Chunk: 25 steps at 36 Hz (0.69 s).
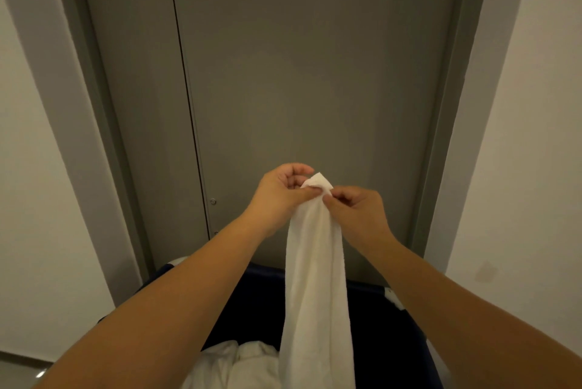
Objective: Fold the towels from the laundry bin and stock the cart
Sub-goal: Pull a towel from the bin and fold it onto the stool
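Note:
A white towel (316, 278) hangs straight down in a long bunched strip in front of me. My left hand (282, 191) pinches its top corner between thumb and fingers. My right hand (357, 210) pinches the same top end just to the right, the two hands almost touching. The towel's lower end drops into a dark blue laundry bin (406, 338) below my arms, where more white laundry (236, 363) lies crumpled. The cart is not in view.
A grey door (308, 73) in a grey frame fills the view straight ahead, close behind the bin. White walls (535, 136) flank it on both sides. A strip of floor (22, 369) shows at the lower left.

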Motion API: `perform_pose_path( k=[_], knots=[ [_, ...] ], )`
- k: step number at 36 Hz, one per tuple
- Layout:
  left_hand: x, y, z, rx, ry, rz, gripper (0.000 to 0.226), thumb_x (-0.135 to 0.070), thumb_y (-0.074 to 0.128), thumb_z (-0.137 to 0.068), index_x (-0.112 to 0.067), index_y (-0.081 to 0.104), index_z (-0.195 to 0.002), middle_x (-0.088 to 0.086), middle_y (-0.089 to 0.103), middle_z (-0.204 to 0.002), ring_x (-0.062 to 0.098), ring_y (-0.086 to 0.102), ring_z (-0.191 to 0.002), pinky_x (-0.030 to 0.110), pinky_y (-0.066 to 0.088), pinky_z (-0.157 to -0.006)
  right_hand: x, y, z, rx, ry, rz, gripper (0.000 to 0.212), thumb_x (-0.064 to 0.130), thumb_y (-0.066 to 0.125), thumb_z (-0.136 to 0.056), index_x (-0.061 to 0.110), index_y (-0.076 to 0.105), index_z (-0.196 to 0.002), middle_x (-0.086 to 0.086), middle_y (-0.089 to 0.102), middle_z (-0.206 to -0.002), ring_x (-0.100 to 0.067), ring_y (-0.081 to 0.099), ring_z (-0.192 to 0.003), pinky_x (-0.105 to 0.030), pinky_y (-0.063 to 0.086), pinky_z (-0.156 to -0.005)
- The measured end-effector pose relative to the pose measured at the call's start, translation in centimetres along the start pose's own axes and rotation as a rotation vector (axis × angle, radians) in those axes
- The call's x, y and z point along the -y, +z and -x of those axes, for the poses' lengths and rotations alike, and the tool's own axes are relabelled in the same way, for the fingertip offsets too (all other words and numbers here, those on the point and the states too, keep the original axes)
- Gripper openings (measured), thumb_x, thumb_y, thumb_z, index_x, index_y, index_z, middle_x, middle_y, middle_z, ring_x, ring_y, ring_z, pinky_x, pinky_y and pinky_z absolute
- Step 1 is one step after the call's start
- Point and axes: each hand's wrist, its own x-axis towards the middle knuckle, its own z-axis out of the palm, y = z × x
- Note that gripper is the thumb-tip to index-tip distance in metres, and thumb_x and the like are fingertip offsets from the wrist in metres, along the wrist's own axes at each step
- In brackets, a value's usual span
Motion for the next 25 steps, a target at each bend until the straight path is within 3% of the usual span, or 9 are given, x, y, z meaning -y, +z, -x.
perform_pose_path(
  k=[8,13,18,23,25],
  knots=[
    [0.0,-0.2,0.4,0.107,-0.115,0.071,0.009,-0.011,0.069,-0.086,-0.01,0.072,-0.094,0.009,0.073,-0.097,0.021,0.069,-0.09,0.032,0.056,-0.081,0.0,-0.2,-0.2,0.059,-0.012,0.044,0.016,0.02,0.067,-0.087,0.033,0.068,-0.078,0.021,0.065,-0.078,0.002,0.065,-0.069,-0.008,0.049,-0.059],
    [-0.2,0.3,0.2,0.027,-0.003,-0.18,0.01,-0.022,0.062,-0.093,-0.017,0.069,-0.098,0.001,0.072,-0.095,0.014,0.069,-0.085,0.024,0.056,-0.073,0.1,-0.2,-0.8,0.088,-0.005,0.148,0.007,0.025,0.065,-0.09,0.03,0.068,-0.086,0.019,0.064,-0.078,0.003,0.064,-0.069,-0.006,0.046,-0.055],
    [-1.4,0.3,-0.8,-0.082,0.046,-0.248,0.01,-0.024,0.059,-0.095,-0.019,0.066,-0.1,-0.002,0.069,-0.094,0.013,0.067,-0.085,0.022,0.053,-0.07,-0.5,-0.5,-1.0,0.202,0.086,0.22,0.006,0.022,0.07,-0.086,0.022,0.07,-0.092,0.012,0.066,-0.082,-0.001,0.064,-0.076,-0.014,0.052,-0.07],
    [-3.4,0.0,-2.1,-0.14,0.094,-0.283,0.012,-0.024,0.06,-0.094,-0.016,0.067,-0.1,0.007,0.069,-0.098,0.024,0.067,-0.092,0.037,0.057,-0.082,-1.5,0.4,-0.4,0.211,0.136,0.308,0.013,0.017,0.066,-0.086,0.01,0.07,-0.096,0.005,0.061,-0.092,-0.005,0.057,-0.08,-0.013,0.046,-0.072],
    [-4.1,-0.3,-2.7,-0.172,0.117,-0.291,0.012,-0.023,0.06,-0.094,-0.015,0.068,-0.099,0.009,0.069,-0.099,0.026,0.066,-0.092,0.039,0.055,-0.083,-1.7,0.8,-0.4,0.185,0.151,0.291,0.015,0.021,0.068,-0.085,0.01,0.07,-0.096,0.003,0.061,-0.099,-0.01,0.057,-0.088,-0.019,0.047,-0.077]
  ],
)
